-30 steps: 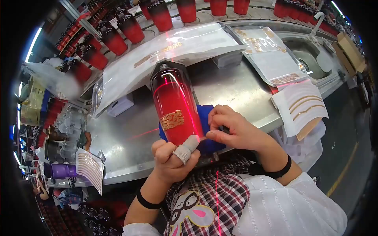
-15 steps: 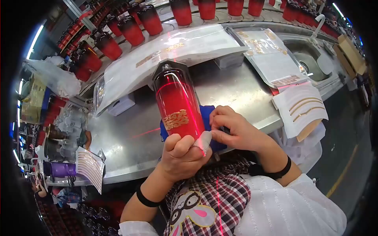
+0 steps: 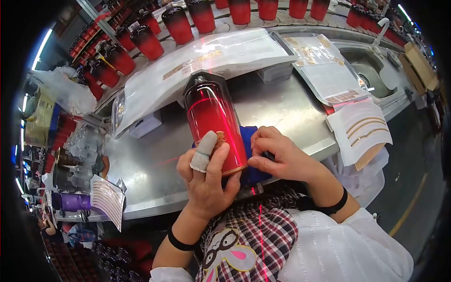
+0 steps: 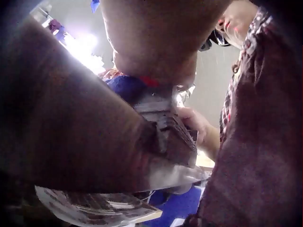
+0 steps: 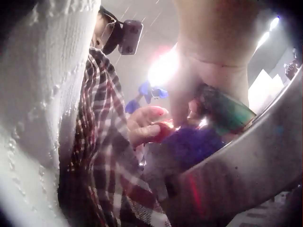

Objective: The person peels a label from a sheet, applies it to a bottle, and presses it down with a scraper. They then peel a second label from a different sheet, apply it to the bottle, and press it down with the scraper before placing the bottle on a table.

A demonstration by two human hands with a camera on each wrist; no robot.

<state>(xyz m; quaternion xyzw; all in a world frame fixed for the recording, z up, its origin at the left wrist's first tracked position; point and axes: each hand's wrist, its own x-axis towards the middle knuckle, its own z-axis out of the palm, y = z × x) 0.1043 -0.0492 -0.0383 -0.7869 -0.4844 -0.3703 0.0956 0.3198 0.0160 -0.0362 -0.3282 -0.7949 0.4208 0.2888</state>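
A red glass bottle with a dark shoulder leans on a blue cloth, its neck pointing away from the body. Toward its base sits a gold decal, partly covered by my left hand. One left finger wears a grey fabric finger cot and presses flat on the decal, with a bare finger straight alongside. The left thumb lies by the bottle's base. Close to the bottle's lower right side, my right hand rests with loosely bent fingers. Blue cloth shows below that hand in the right wrist view.
Behind the bottle, a white sheet bears gold decals. At right stand a tray, a curved-strip decal sheet and a sink. Several red bottles line the conveyor. A striped sheet hangs over the left table edge.
The left finger in the cot has moved from the bottle's base up onto the decal, and the left fingers have straightened. Conveyor bottles have shifted right. The right hand stays put.
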